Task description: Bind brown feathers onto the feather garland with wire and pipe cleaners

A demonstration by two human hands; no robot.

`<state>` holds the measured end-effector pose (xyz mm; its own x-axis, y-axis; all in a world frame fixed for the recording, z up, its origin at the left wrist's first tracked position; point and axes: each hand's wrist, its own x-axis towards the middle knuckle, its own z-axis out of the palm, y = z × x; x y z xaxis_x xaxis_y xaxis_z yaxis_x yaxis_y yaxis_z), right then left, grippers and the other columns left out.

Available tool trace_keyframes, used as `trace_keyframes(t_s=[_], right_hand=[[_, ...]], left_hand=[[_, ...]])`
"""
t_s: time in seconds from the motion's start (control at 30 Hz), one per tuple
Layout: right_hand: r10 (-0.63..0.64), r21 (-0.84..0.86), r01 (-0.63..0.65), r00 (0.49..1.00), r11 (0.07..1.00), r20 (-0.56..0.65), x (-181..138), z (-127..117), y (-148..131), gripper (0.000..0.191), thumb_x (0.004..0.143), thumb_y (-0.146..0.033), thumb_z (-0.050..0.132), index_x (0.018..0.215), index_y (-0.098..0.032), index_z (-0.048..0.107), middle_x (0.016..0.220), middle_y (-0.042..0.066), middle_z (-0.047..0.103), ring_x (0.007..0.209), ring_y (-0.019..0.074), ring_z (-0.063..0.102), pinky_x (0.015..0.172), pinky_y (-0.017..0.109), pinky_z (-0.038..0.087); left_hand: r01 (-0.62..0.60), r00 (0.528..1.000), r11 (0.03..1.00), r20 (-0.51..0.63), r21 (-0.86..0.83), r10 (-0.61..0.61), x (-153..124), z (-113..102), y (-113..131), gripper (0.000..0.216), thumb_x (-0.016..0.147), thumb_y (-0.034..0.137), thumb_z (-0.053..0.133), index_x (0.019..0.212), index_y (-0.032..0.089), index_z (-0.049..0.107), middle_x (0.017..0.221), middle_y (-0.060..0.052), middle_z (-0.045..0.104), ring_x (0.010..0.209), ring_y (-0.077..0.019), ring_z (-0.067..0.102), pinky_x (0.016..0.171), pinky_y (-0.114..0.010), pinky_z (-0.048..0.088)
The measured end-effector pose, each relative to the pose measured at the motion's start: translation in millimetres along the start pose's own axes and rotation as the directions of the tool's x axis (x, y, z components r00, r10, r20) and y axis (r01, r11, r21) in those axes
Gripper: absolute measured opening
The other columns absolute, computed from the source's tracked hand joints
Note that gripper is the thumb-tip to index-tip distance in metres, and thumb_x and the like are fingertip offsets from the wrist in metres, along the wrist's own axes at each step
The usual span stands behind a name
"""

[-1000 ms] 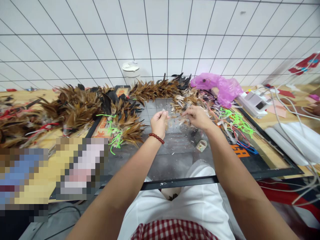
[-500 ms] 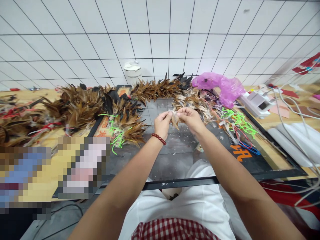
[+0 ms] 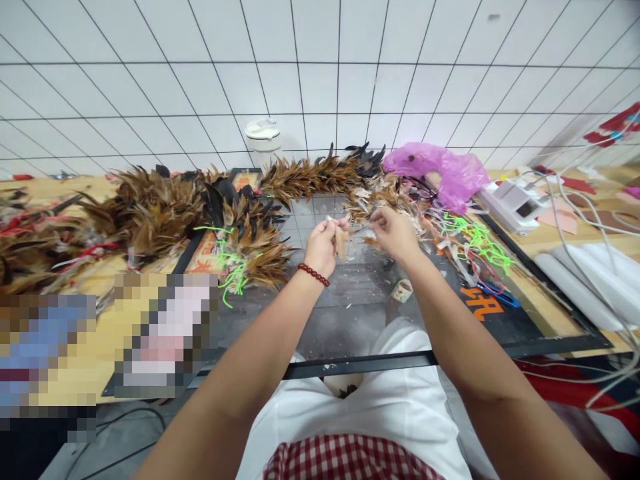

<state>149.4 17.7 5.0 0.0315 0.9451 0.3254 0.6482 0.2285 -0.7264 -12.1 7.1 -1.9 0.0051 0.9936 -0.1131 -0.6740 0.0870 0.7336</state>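
Note:
My left hand (image 3: 321, 248), with a dark red bead bracelet (image 3: 315, 274) on its wrist, is closed on a small pale brown feather (image 3: 342, 244) that hangs from the fingertips. To the right of it, my right hand (image 3: 398, 235) has its fingers pinched together; what they hold, if anything, is too small to make out. Just behind the right hand lies a pile of loose white and brown feathers (image 3: 361, 203). A bundle of brown feathers tied with bright green strings (image 3: 265, 257) rests left of my left hand.
A long feather strip (image 3: 315, 179) runs along the back, near a white lidded cup (image 3: 263, 141) and a pink plastic bag (image 3: 450, 175). Blue scissors (image 3: 506, 298) and green strings (image 3: 475, 240) lie right. A tape roll (image 3: 402, 291) sits by my right forearm. More feather bundles (image 3: 155, 213) are left.
My hands were together at the feather; now they are apart. The right hand has moved right towards the feather pile, and the left hand keeps the feather. The tape roll has come into view.

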Motion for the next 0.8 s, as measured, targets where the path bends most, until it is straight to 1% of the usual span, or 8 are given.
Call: trace_keyframes(t_s=[0.07, 0.2, 0.3, 0.53, 0.6, 0.67, 0.73, 0.8], right_hand=[[-0.089, -0.257, 0.062, 0.992, 0.964, -0.091, 1.7, -3.7, 6.3, 0.026, 0.082, -0.015, 0.049, 0.102, -0.018, 0.066, 0.093, 0.009, 0.068, 0.086, 0.0227, 0.060, 0.077, 0.035, 0.045], [-0.255, -0.477, 0.303, 0.953, 0.825, 0.164, -0.3, 4.6, 6.3, 0.045, 0.084, -0.009, 0.044, 0.123, -0.022, 0.061, 0.125, 0.010, 0.061, 0.111, 0.0263, 0.051, 0.086, 0.038, 0.039], [-0.200, -0.584, 0.329, 0.940, 0.742, 0.277, -3.2, 11.9, 2.3, 0.036, 0.087, -0.014, 0.044, 0.114, -0.024, 0.067, 0.117, 0.010, 0.064, 0.107, 0.0272, 0.049, 0.082, 0.038, 0.035], [-0.149, -0.657, 0.249, 0.967, 0.711, 0.206, -1.9, 17.5, 1.2, 0.025, 0.090, -0.018, 0.043, 0.097, -0.015, 0.067, 0.102, 0.016, 0.064, 0.098, 0.0284, 0.050, 0.080, 0.039, 0.033], [-0.147, -0.598, 0.194, 0.981, 0.778, 0.127, 0.8, 20.1, 1.2, 0.022, 0.088, -0.015, 0.043, 0.095, -0.014, 0.064, 0.102, 0.017, 0.063, 0.097, 0.0280, 0.052, 0.080, 0.039, 0.035], [-0.117, -0.402, 0.106, 0.993, 0.910, -0.004, 4.5, 21.7, 1.3, 0.018, 0.087, -0.014, 0.044, 0.092, -0.015, 0.060, 0.097, 0.015, 0.063, 0.091, 0.0250, 0.055, 0.079, 0.037, 0.038], [-0.016, -0.026, 0.013, 0.995, 1.000, -0.095, 7.8, 21.7, 1.2, 0.012, 0.087, -0.018, 0.044, 0.088, -0.018, 0.056, 0.086, 0.008, 0.063, 0.079, 0.0200, 0.058, 0.074, 0.033, 0.042], [0.097, 0.390, -0.069, 0.994, 0.918, -0.053, 9.1, 21.1, 0.2, 0.008, 0.087, -0.026, 0.047, 0.085, -0.020, 0.051, 0.077, 0.003, 0.062, 0.066, 0.0154, 0.058, 0.066, 0.029, 0.044]], left_hand=[[-0.010, 1.000, 0.999, -0.016, -0.031, 0.009, 0.8, -0.5, 0.2, 0.017, 0.081, 0.023, 0.067, 0.073, 0.015, 0.054, 0.064, 0.001, 0.059, 0.069, -0.0115, 0.064, 0.069, -0.025, 0.051], [-0.026, 0.999, 1.000, -0.032, -0.012, 0.025, 2.7, -1.4, -1.9, 0.017, 0.082, 0.026, 0.066, 0.076, 0.016, 0.053, 0.052, 0.006, 0.047, 0.054, -0.0087, 0.056, 0.058, -0.021, 0.046], [-0.035, 0.998, 0.999, -0.048, -0.009, 0.035, 3.7, -1.9, -2.9, 0.017, 0.082, 0.026, 0.065, 0.076, 0.016, 0.054, 0.052, 0.006, 0.046, 0.054, -0.0078, 0.055, 0.057, -0.020, 0.046], [-0.026, 0.999, 0.998, -0.041, 0.050, 0.028, 0.0, 1.4, -4.9, 0.013, 0.084, 0.021, 0.060, 0.074, 0.015, 0.055, 0.051, 0.005, 0.045, 0.054, -0.0092, 0.055, 0.056, -0.022, 0.045], [-0.037, 0.999, 0.996, -0.028, 0.086, 0.040, -1.5, 2.7, -5.9, 0.014, 0.083, 0.022, 0.063, 0.073, 0.014, 0.056, 0.051, 0.005, 0.045, 0.054, -0.0091, 0.055, 0.056, -0.022, 0.045], [-0.049, 0.999, 0.993, -0.007, 0.108, 0.050, -2.4, 3.2, -6.8, 0.017, 0.081, 0.024, 0.066, 0.072, 0.014, 0.056, 0.051, 0.005, 0.046, 0.053, -0.0092, 0.056, 0.056, -0.022, 0.045], [-0.042, 0.999, 0.992, 0.012, 0.121, 0.041, -2.4, 2.6, -7.6, 0.019, 0.079, 0.026, 0.068, 0.071, 0.014, 0.056, 0.051, 0.005, 0.048, 0.053, -0.0097, 0.057, 0.055, -0.022, 0.046], [-0.018, 1.000, 0.989, 0.018, 0.144, 0.015, -1.7, 1.4, -8.3, 0.019, 0.078, 0.028, 0.069, 0.072, 0.014, 0.057, 0.052, 0.004, 0.051, 0.054, -0.0103, 0.058, 0.055, -0.023, 0.047]])
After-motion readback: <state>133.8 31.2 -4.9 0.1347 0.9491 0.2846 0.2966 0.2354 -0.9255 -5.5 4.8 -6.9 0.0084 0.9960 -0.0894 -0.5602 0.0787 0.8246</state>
